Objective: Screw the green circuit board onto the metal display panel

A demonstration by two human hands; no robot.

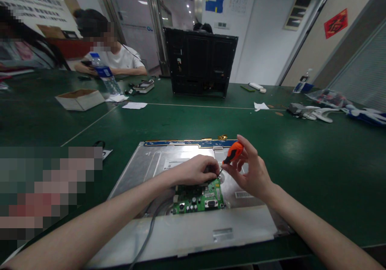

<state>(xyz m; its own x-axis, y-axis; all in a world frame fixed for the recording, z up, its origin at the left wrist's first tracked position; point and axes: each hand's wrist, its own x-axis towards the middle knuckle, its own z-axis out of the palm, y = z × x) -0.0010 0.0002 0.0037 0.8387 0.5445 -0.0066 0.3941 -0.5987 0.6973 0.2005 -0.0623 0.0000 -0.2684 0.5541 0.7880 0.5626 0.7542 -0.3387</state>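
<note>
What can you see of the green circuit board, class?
The green circuit board lies flat on the grey metal panel, towards its near edge. It carries dark round capacitors, small components and a silver connector on its near edge. A grey cable runs from its left side. The left hand covers its far edge, and the tip of an orange-handled screwdriver, held by the right hand, meets its far right corner.

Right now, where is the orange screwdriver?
Head view, right of centre: the screwdriver is in the right hand, tip at a corner of the green circuit board, beside the left hand.
</note>
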